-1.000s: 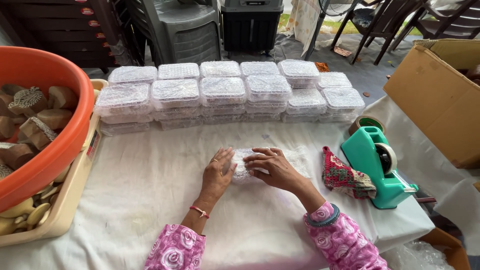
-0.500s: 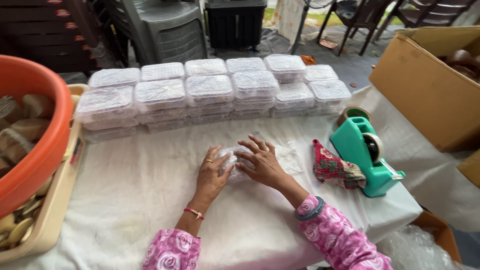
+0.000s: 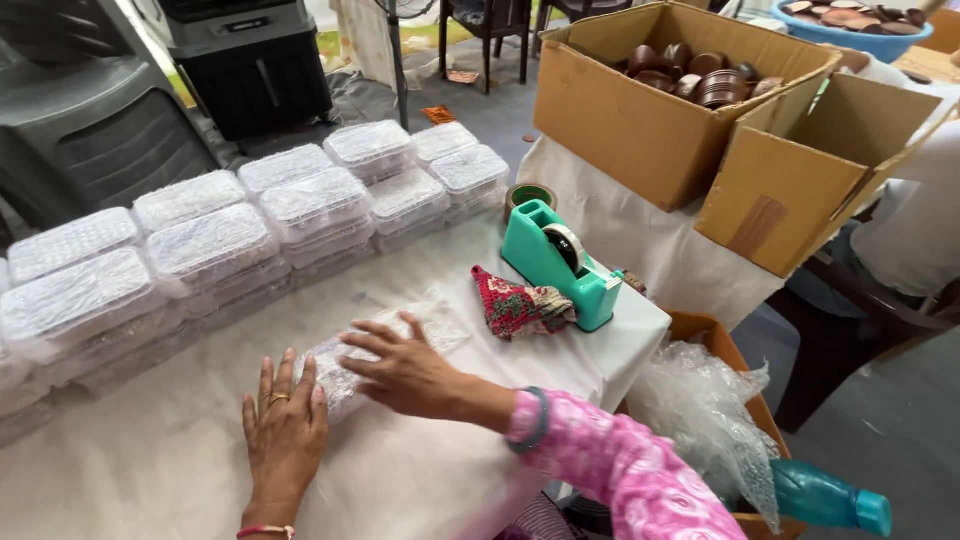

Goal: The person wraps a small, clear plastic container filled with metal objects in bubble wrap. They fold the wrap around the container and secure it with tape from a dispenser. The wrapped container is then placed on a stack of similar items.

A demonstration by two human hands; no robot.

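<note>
Beside clear stacked boxes (image 3: 210,245), both hands' fingers (image 3: 375,340) lie flat on bubble-wrapped parcel (image 3: 345,365).

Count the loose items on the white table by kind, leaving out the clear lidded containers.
Bubble-wrapped bundle: 1
Teal tape dispenser: 1
Loose tape roll: 1
Red patterned cloth: 1
Total: 4

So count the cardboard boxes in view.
3: a big box of brown discs behind the tape dispenser, a second right of it, a third below the table; others may be hidden.
</note>
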